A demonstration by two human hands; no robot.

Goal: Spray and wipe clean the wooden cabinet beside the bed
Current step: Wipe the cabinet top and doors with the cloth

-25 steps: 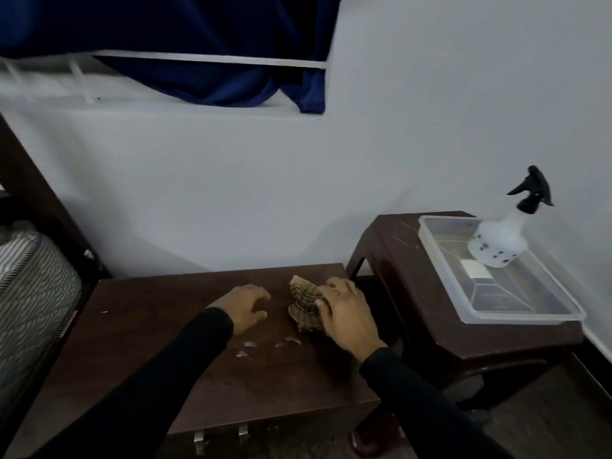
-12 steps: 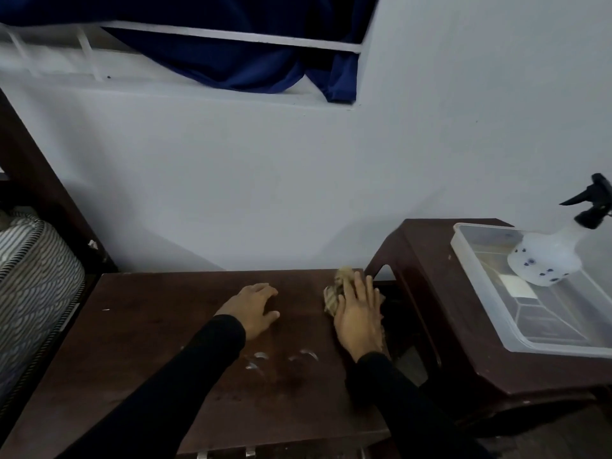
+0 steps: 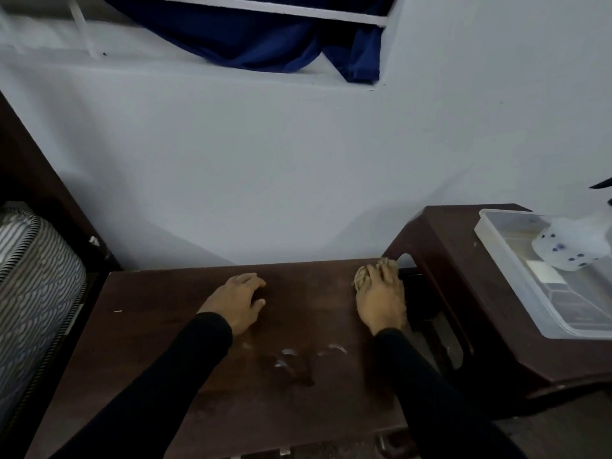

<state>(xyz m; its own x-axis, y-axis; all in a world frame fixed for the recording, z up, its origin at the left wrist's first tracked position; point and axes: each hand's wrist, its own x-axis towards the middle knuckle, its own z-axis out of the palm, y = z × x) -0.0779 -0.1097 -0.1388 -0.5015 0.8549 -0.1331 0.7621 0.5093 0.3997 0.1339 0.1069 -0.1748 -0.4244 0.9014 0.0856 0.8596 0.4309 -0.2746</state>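
The dark wooden cabinet fills the lower middle, with wet spray droplets glinting near its centre. My right hand lies flat at the cabinet's far right corner and presses a crumpled beige cloth onto the wood. Most of the cloth is hidden under the fingers. Resting on the cabinet top to the left, my left hand has its fingers loosely curled and holds nothing. A white spray bottle with a black trigger lies in a clear plastic tray at the right edge.
The tray sits on a second dark wooden side table to the right, with a gap between it and the cabinet. A striped mattress and dark bed frame border the cabinet's left side. A white wall and blue curtain are behind.
My right hand has pushed the cloth away from me, from the cabinet's middle to its far right corner. The left hand has stayed put. The view has tilted so the bottle sits at the right edge.
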